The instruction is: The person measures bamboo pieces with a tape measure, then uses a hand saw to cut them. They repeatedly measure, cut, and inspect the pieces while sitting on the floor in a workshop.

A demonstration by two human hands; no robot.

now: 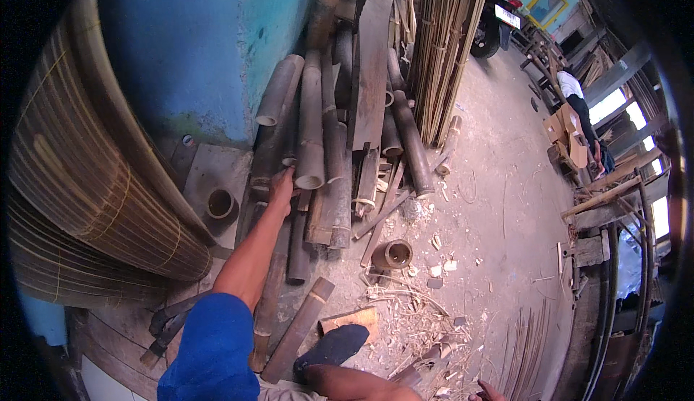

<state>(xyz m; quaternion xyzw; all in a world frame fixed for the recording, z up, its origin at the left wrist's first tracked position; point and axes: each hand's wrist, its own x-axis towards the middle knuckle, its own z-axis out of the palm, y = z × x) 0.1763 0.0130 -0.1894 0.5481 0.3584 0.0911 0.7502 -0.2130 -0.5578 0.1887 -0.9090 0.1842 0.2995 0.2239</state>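
My left hand [281, 186] reaches forward on a bent, blue-sleeved arm into a pile of cut bamboo. Its fingers are closed at the lower end of a narrow bamboo tube [290, 141], partly hidden by the hand. Right beside it lies a thicker bamboo tube [311, 123] with its hollow end facing me. A dark bamboo length [298, 249] rests on the floor just below the wrist. At the bottom edge only a few fingers of my right hand [488, 392] show, slightly apart, with nothing seen in them.
A short bamboo cup [396, 254] stands among shavings [412, 321]. My socked foot [334, 345] is by a wood block [350, 321]. Rolled slatted blinds [94, 162] lean at left; a bundle of thin sticks [444, 47] stands behind. Another person [575, 94] sits far right, near a motorbike [499, 22].
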